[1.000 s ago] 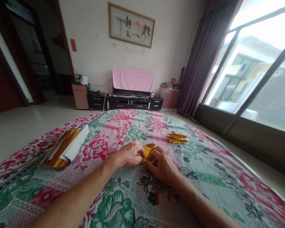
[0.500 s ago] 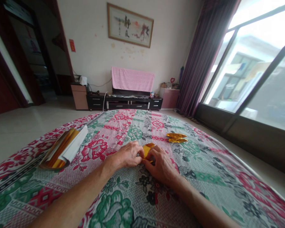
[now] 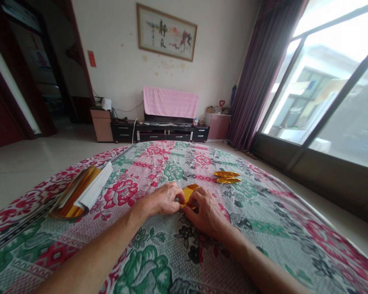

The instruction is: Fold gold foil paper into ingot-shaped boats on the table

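Observation:
Both of my hands meet over the middle of the flowered tablecloth, pinching one piece of gold foil paper [image 3: 189, 190]. My left hand [image 3: 166, 199] has its fingers closed on the paper's left edge. From the other side, my right hand [image 3: 206, 210] grips it with thumb and fingers. Part of the paper shows between the hands; the rest is hidden under my fingers. Two folded gold paper pieces [image 3: 227, 177], long and pointed at the ends, lie side by side beyond my right hand. To the left rests a bent stack of gold and white paper sheets [image 3: 79, 194].
The patterned tablecloth [image 3: 147, 269] covers the round-edged table. Past it stand a low black TV cabinet [image 3: 164, 132] and a screen under a pink cloth [image 3: 171, 101]. A purple curtain [image 3: 257, 73] and large window are on the right; a dark doorway is at left.
Both hands stay at the paper, with only slight finger movement. The view has shifted a little; the folded pieces and the stack lie as before.

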The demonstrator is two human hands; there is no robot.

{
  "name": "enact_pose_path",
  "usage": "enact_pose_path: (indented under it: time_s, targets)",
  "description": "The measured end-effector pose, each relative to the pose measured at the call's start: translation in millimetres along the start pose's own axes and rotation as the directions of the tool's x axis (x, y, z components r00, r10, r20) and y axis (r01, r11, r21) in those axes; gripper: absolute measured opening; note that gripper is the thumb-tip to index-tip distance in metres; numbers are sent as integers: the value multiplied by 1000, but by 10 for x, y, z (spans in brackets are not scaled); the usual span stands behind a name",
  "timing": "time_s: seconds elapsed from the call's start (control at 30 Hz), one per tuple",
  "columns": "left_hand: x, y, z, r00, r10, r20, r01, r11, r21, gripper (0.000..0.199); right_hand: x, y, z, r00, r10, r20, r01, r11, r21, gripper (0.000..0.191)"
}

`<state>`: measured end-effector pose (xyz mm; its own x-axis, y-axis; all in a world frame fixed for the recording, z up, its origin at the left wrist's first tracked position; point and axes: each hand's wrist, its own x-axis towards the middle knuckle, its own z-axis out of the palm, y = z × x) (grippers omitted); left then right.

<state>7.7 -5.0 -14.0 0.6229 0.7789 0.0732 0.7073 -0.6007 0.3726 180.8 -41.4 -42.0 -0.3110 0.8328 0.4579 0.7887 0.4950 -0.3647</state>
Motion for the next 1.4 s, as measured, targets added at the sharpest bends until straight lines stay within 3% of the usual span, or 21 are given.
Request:
enact_pose_path:
  time_s: [0.23, 0.6, 0.87, 1.17, 1.4]
  targets:
    - [13, 7, -3, 1000, -30, 6, 30, 1000, -1, 26, 7, -58, 23, 998, 65, 1, -65, 997, -46, 10]
    - [12, -12, 25, 1000, -23, 11, 23, 1000, 4, 28, -2, -58, 11, 1000, 14, -18, -14, 999, -32, 10]
    - [13, -18, 26, 1000, -20, -5, 20, 1000, -6, 29, -10, -67, 56, 997, 66, -33, -68, 995, -68, 12]
    - [-11, 30, 42, 998, -2, -56, 2, 1000, -1, 27, 5, 19, -56, 999, -21, 42, 18, 998, 56, 1]
    - [-7, 28, 70, 996, 44, -76, -44, 999, 1, 27, 12, 43, -72, 999, -25, 47, 21, 996, 83, 5]
